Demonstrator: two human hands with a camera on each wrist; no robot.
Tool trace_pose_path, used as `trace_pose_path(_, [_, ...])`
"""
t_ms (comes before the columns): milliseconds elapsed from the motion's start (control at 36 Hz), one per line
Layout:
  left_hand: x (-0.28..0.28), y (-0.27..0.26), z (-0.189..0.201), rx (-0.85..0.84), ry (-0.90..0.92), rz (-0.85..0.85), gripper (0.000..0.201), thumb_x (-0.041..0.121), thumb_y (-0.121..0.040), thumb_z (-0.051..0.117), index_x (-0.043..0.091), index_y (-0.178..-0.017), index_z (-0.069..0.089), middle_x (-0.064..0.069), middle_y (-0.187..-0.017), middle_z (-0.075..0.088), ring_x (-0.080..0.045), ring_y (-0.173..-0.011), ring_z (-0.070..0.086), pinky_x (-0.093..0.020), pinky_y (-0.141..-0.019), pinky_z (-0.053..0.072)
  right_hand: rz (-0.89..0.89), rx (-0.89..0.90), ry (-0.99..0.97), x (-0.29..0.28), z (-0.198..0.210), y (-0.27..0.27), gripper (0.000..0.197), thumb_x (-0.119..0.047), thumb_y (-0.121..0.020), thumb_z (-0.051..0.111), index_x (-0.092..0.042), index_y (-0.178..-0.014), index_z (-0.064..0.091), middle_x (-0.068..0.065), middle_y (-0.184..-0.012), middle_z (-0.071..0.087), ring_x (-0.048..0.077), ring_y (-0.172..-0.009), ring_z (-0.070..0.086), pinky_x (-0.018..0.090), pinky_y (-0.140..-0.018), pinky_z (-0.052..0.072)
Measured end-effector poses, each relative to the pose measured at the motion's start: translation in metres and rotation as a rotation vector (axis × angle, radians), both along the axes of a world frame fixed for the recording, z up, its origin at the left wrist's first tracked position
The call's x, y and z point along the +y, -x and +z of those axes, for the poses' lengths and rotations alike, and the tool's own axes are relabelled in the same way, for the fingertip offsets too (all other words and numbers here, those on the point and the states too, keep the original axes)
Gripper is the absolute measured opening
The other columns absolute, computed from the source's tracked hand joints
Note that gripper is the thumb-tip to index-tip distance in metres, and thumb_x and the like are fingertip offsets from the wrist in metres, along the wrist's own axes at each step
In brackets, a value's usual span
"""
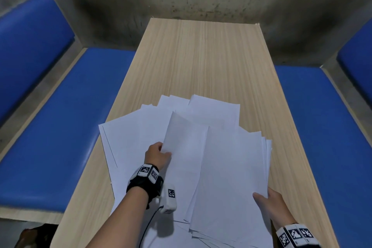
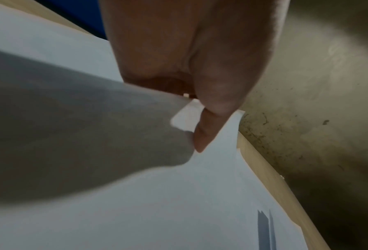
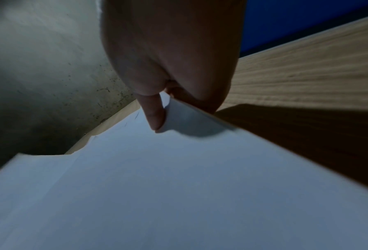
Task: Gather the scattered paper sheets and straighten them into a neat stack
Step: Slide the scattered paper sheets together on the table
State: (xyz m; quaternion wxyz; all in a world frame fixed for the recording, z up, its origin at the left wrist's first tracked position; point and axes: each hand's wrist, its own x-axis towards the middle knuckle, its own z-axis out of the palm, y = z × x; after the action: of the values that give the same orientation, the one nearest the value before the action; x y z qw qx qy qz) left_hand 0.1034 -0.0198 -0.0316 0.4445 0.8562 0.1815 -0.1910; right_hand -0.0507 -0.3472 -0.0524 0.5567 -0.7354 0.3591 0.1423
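Right now, line by line:

Left hand: my left hand pinches the near-left edge of one raised sheet; the left wrist view shows my thumb pressed on top of it.

Right hand: my right hand grips the right edge of the gathered bundle, thumb on top, fingers hidden beneath.

Where the paper lies: all of it sits on the near half of the wooden table, fanned toward the far left, with loose sheets spread flat under and beyond my left hand.

Long axis: the bundle runs away from me, the raised sheet tilting slightly to the right.

Key relation: the raised sheet lies just left of the bundle, overlapping it, so I judge it must swing right and square up.

Nearer hand: my left is nearer the loose sheets.
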Motion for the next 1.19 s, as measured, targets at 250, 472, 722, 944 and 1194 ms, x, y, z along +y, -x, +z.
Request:
trace_pose_path(250, [0.013, 0.003, -0.006, -0.032, -0.074, 0.12, 0.04, 0.004, -0.085, 0.06, 0.005, -0.124, 0.052, -0.015, -0.12, 0.063, -0.031, -0.101, 0.061, -0.029, -0.081, 0.046, 0.008, -0.002, -0.006, 0.0, -0.002, -0.001, 0.022, -0.003, -0.091, 0.054, -0.011, -0.11, 0.06, -0.001, -0.096, 0.069, 0.017, -0.089, 0.065, 0.024, -0.067, 0.048])
trace_pose_path(472, [0.039, 0.001, -0.005, 0.131, -0.239, 0.269, 0.039, 0.012, -0.087, 0.063, -0.003, -0.119, 0.048, -0.023, -0.123, 0.058, -0.038, -0.108, 0.06, -0.037, -0.071, 0.045, 0.027, -0.012, 0.007, -0.001, -0.003, -0.002, 0.025, -0.002, -0.091, 0.054, -0.011, -0.113, 0.06, 0.002, -0.102, 0.069, 0.018, -0.094, 0.064, 0.035, -0.089, 0.047])
trace_pose_path(722, [0.051, 0.003, -0.017, 0.077, -0.289, 0.229, 0.034, 0.011, -0.08, 0.063, 0.004, -0.113, 0.06, -0.015, -0.117, 0.065, -0.036, -0.101, 0.062, -0.036, -0.078, 0.052, 0.049, -0.015, 0.051, 0.003, 0.0, -0.007, 0.02, -0.003, -0.089, 0.056, -0.006, -0.107, 0.064, 0.004, -0.101, 0.071, 0.019, -0.094, 0.065, 0.034, -0.087, 0.047])
trace_pose_path(944, [0.052, 0.007, -0.009, -0.108, -0.271, 0.254, 0.01, 0.003, -0.083, 0.056, 0.007, -0.091, 0.06, -0.014, -0.091, 0.067, -0.032, -0.077, 0.061, -0.031, -0.062, 0.047, 0.043, -0.064, 0.038, 0.012, 0.01, -0.012, 0.017, -0.001, -0.091, 0.055, -0.006, -0.105, 0.063, -0.001, -0.094, 0.068, 0.009, -0.084, 0.062, 0.021, -0.064, 0.044])
trace_pose_path(1194, [0.077, 0.005, 0.019, -0.256, -0.346, 0.25, 0.009, 0.006, -0.081, 0.054, 0.011, -0.082, 0.061, -0.006, -0.08, 0.064, -0.033, -0.072, 0.058, -0.031, -0.062, 0.046, 0.04, -0.097, 0.06, 0.012, 0.013, -0.016, 0.015, -0.001, -0.088, 0.055, -0.007, -0.088, 0.069, 0.005, -0.082, 0.073, 0.019, -0.073, 0.065, 0.028, -0.064, 0.049])
